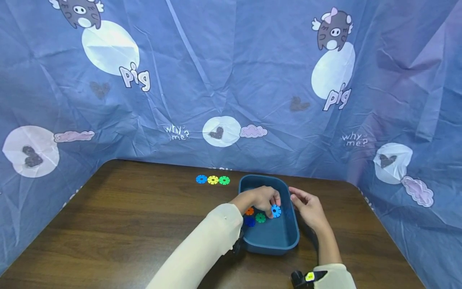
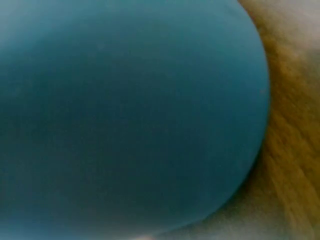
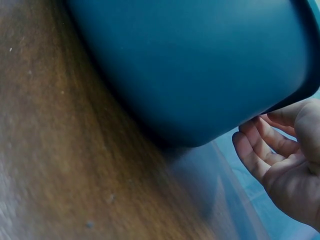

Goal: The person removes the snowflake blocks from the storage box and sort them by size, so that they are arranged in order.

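My left hand (image 1: 265,197) reaches into a dark teal plastic bin (image 1: 268,249) and pinches a light blue notched disc (image 1: 276,211) between thumb and fingers. Below the hand, on the bin floor, lie an orange disc (image 1: 250,211), a green disc (image 1: 260,218) and a dark blue disc (image 1: 250,221). The sleeve partly covers the ones on the left. My right hand (image 1: 311,208) is at the bin's right side, its loosely bent fingertips against the outer wall just under the rim, as the right wrist view shows. The left wrist view holds only the bin's blurred wall.
Left of the bin, near the table's back edge, a blue disc (image 1: 201,179), a yellow disc (image 1: 213,180) and another green disc (image 1: 224,180) lie in a row. Behind the brown wooden table (image 1: 119,224) hangs a blue printed cloth (image 1: 202,72).
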`<state>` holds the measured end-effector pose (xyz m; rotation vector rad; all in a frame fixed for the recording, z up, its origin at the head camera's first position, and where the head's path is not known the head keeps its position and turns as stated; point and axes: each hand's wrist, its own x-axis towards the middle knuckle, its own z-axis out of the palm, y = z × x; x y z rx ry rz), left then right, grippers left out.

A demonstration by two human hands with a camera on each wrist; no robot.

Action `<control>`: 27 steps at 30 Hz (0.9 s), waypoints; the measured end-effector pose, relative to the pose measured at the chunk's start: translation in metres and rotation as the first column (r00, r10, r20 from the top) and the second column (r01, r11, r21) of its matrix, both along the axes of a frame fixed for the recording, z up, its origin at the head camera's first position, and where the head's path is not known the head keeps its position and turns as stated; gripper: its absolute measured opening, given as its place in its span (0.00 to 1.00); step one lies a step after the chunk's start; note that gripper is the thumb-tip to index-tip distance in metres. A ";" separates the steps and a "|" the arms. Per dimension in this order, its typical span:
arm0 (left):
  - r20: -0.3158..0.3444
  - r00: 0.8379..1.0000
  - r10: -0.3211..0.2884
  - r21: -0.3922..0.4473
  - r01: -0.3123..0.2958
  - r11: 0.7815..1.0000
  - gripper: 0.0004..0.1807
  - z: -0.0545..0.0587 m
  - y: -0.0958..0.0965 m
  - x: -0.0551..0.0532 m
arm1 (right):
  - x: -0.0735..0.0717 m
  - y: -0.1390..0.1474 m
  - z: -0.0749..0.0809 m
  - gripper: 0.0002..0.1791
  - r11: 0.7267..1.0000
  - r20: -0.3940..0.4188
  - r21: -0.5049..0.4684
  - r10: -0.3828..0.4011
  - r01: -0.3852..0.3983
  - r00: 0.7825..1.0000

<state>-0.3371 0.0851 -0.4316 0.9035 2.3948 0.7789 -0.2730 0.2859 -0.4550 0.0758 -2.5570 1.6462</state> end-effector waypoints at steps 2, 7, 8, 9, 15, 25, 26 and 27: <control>-0.007 1.000 0.006 0.002 -0.006 1.000 0.16 0.000 -0.001 0.000 | 0.000 0.000 0.000 0.22 1.000 -0.002 0.002 -0.001 0.001 1.000; -0.014 1.000 0.017 0.002 -0.017 1.000 0.16 0.000 -0.001 0.001 | 0.000 -0.001 0.000 0.22 1.000 -0.009 0.004 -0.002 0.002 1.000; -0.022 1.000 0.013 -0.002 -0.013 1.000 0.15 0.000 -0.001 0.002 | 0.000 -0.001 -0.001 0.22 1.000 -0.009 0.003 -0.001 0.001 1.000; -0.033 0.999 0.009 -0.006 -0.009 1.000 0.15 0.001 -0.001 0.002 | 0.000 -0.001 -0.001 0.22 1.000 -0.009 0.000 0.000 0.000 1.000; -0.058 0.998 0.019 0.011 -0.018 1.000 0.09 0.005 0.000 0.006 | 0.001 -0.001 0.001 0.22 1.000 -0.001 0.002 -0.007 0.007 1.000; 0.062 0.997 0.054 0.131 -0.062 0.990 0.08 0.015 -0.010 0.008 | 0.001 -0.002 0.002 0.22 1.000 0.010 -0.019 -0.011 0.011 1.000; 0.064 0.997 0.053 0.138 -0.061 0.988 0.08 0.016 -0.011 0.008 | 0.001 -0.002 0.002 0.22 1.000 0.010 -0.021 -0.010 0.010 1.000; 0.066 0.997 0.050 0.147 -0.060 0.987 0.08 0.018 -0.012 0.008 | 0.000 -0.002 0.001 0.22 1.000 0.010 -0.022 -0.010 0.010 1.000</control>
